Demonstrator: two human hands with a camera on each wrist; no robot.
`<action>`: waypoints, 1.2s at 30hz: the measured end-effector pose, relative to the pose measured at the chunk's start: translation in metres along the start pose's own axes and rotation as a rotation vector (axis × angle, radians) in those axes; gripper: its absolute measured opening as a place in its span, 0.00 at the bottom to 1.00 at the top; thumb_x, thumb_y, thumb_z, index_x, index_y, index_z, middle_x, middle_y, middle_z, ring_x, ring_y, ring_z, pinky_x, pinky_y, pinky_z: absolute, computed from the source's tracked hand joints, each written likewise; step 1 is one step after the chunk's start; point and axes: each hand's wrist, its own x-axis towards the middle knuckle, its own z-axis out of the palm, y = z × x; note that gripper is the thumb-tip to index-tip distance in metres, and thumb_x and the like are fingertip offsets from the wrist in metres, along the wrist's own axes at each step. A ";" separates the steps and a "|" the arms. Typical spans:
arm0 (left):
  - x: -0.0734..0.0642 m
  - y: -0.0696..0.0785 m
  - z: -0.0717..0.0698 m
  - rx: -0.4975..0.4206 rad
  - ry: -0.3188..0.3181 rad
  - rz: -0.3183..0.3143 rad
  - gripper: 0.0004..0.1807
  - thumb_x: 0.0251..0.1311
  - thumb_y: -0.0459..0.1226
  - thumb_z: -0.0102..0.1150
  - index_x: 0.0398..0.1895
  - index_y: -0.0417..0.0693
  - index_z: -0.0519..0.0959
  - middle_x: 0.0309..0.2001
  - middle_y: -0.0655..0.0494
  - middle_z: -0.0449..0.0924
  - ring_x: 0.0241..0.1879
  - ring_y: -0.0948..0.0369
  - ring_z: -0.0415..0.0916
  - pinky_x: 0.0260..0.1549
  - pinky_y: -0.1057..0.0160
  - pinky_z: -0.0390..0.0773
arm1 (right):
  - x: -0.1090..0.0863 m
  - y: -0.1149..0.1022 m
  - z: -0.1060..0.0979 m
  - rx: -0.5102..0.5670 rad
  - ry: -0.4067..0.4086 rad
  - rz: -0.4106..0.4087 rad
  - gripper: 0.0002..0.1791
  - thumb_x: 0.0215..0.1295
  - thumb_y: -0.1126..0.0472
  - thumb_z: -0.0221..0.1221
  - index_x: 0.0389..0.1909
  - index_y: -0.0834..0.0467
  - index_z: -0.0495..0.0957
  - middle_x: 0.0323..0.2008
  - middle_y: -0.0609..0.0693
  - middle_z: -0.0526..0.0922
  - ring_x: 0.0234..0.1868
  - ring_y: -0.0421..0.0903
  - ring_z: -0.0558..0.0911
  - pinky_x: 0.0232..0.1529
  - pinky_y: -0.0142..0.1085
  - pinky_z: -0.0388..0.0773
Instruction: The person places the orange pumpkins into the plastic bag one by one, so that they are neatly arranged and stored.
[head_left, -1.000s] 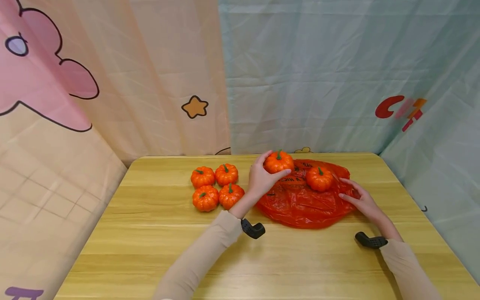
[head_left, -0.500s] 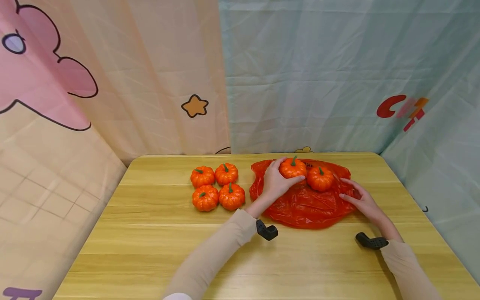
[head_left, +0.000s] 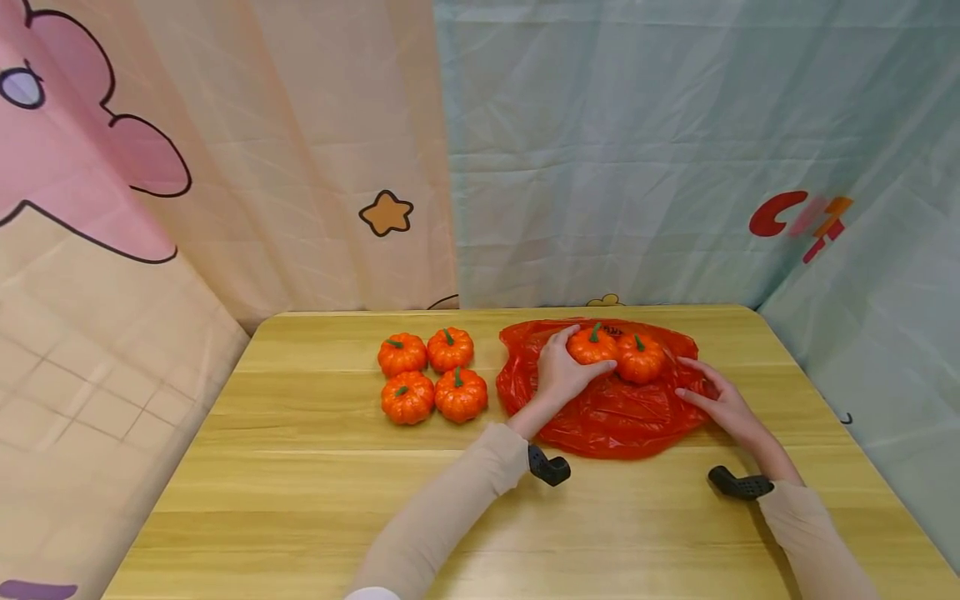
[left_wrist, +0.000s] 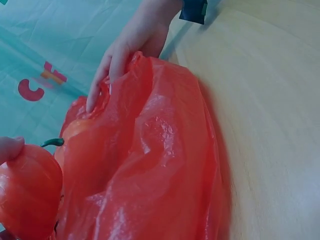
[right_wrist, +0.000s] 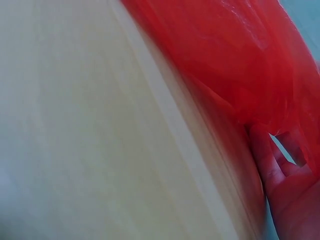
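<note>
My left hand [head_left: 564, 371] grips a small orange pumpkin [head_left: 592, 347] with a green stem, thumb on the near side and fingers on the far side. It holds this pumpkin over a red plastic bag [head_left: 607, 425] spread on the table. A second pumpkin [head_left: 640, 359] sits on the bag, right beside the held one. At the bag's right edge, my right hand [head_left: 731, 408] holds the thin plastic, its thumb and fingers spaced apart. In the left wrist view, the fingers of the right hand [left_wrist: 135, 42] hook over the bag's gathered edge.
Several more pumpkins [head_left: 461, 395] stand close together left of the bag on the wooden table [head_left: 300, 483]. Printed curtains [head_left: 637, 150] hang behind the table and along both sides. Each wrist carries a black device [head_left: 550, 466].
My left hand has moved right and lower with its pumpkin, from the bag's left part to beside the other pumpkin. The right hand stays at the bag's edge.
</note>
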 end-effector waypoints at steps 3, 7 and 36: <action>0.001 -0.002 0.003 -0.002 0.021 -0.019 0.41 0.41 0.49 0.77 0.63 0.51 0.72 0.60 0.51 0.74 0.59 0.52 0.71 0.59 0.54 0.73 | 0.000 0.001 0.000 0.005 0.000 -0.002 0.31 0.69 0.63 0.54 0.70 0.64 0.57 0.57 0.26 0.63 0.52 0.17 0.67 0.48 0.12 0.66; 0.003 -0.005 0.010 -0.007 0.032 -0.045 0.42 0.41 0.47 0.77 0.63 0.50 0.72 0.60 0.50 0.74 0.60 0.51 0.69 0.60 0.53 0.71 | -0.001 0.001 -0.001 -0.011 0.007 0.015 0.31 0.69 0.62 0.54 0.70 0.63 0.57 0.58 0.28 0.63 0.52 0.17 0.66 0.48 0.12 0.66; 0.005 -0.025 0.017 0.020 -0.012 -0.089 0.43 0.41 0.37 0.78 0.63 0.44 0.67 0.61 0.44 0.67 0.60 0.48 0.67 0.61 0.51 0.71 | 0.000 0.000 0.000 -0.015 0.002 0.033 0.31 0.70 0.61 0.54 0.71 0.62 0.57 0.59 0.28 0.62 0.53 0.18 0.65 0.49 0.12 0.66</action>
